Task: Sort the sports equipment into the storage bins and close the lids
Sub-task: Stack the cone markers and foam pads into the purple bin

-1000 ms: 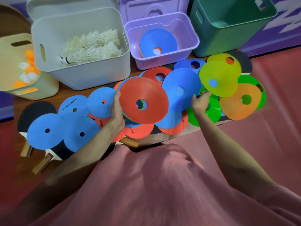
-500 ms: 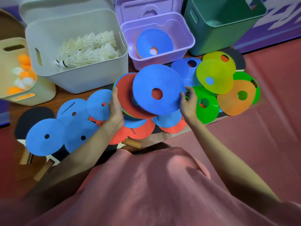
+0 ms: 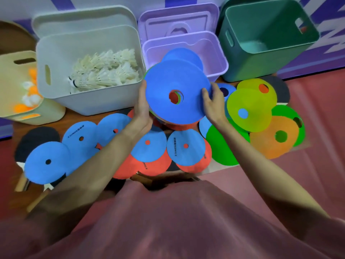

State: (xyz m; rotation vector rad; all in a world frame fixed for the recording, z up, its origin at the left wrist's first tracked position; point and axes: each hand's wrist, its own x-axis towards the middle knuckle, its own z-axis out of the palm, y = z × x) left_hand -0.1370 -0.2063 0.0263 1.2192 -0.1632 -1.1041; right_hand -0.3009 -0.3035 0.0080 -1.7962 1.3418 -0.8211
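Left hand: I see my left hand [image 3: 142, 109] gripping the left edge of the stack of disc cones [image 3: 177, 92], thumb up along the rim, fingers hidden behind it.
Right hand: my right hand [image 3: 211, 104] curls its fingers over the stack's right edge.
Stack: blue cone on top, red and green showing through its centre hole; I hold it raised in front of the purple bin [image 3: 214, 53].
Purple bin: open, a blue cone [image 3: 183, 55] inside, its lid [image 3: 177, 21] standing behind it.
White bin: the white bin [image 3: 61, 71] is open and holds shuttlecocks [image 3: 104, 71].
Beige bin: the beige bin [image 3: 16, 71] at far left holds orange and white balls [image 3: 29, 90].
Green bin: the green bin [image 3: 270, 34] is open at the right.
Floor: loose cones [image 3: 188, 150] in blue, red, green, yellow and orange lie spread out, some on top of black paddles [image 3: 37, 137].
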